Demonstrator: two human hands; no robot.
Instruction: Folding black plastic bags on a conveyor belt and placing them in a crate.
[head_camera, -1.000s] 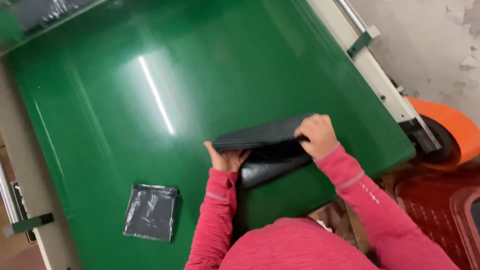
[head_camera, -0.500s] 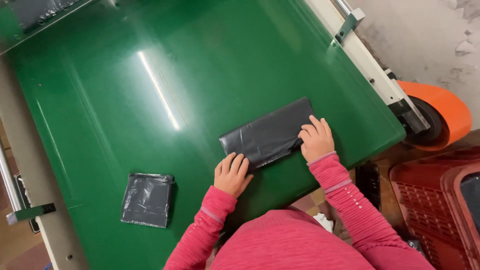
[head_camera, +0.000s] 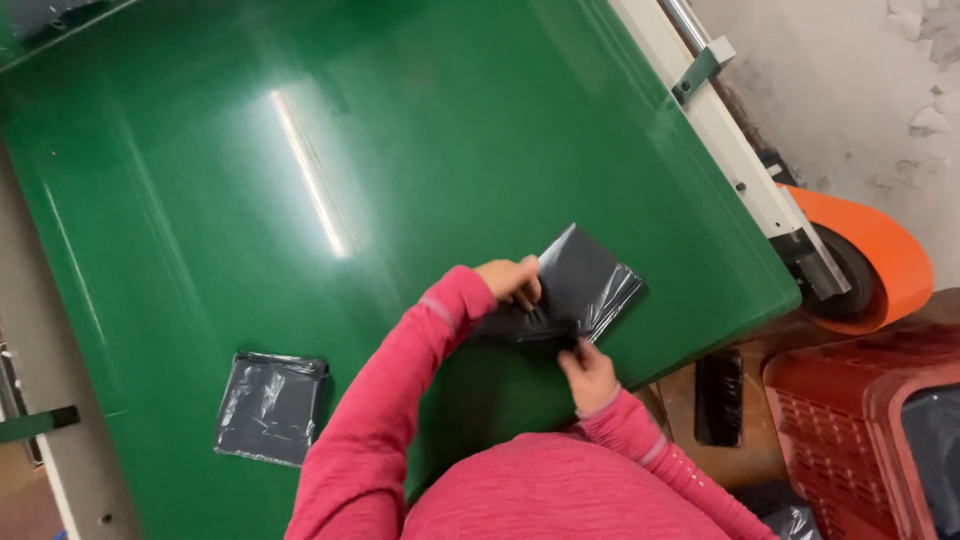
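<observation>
A dark grey plastic bag (head_camera: 585, 285) lies folded on the green belt (head_camera: 300, 180) near its right front edge. My left hand (head_camera: 512, 281) grips the bag's upper left part, with its pink sleeve reaching across. My right hand (head_camera: 588, 372) pinches the bag's lower edge from below. A second grey bag (head_camera: 270, 407), folded flat into a square, rests on the belt to the lower left, away from both hands.
A white frame rail (head_camera: 730, 150) runs along the belt's right side, ending at an orange roller guard (head_camera: 880, 260). A red plastic crate (head_camera: 860, 430) stands at the lower right. A grey metal edge (head_camera: 40, 420) borders the belt on the left.
The bag was spread long and flat under both palms; now it is folded shorter, with my left hand crossed over to its top and my right hand below it.
</observation>
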